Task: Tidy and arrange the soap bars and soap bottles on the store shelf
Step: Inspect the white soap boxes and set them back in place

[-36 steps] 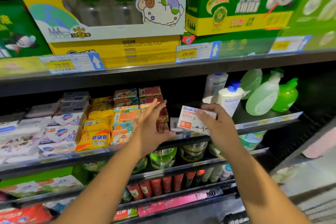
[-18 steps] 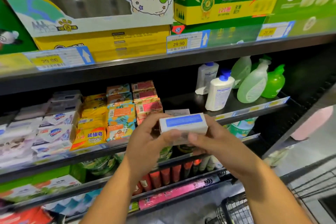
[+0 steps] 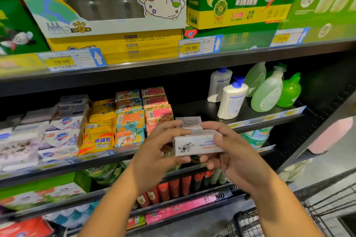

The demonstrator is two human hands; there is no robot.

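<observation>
White soap box (image 3: pixel 196 143) gripped at both ends by left hand (image 3: pixel 154 152) and right hand (image 3: pixel 231 152), in front of stacked soap bars (image 3: pixel 131 119), pump bottles (image 3: pixel 267 90) upright on shelf (image 3: pixel 194 108)

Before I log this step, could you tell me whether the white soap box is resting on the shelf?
No, the left hand and right hand hold the white soap box in front of the shelf.
</observation>
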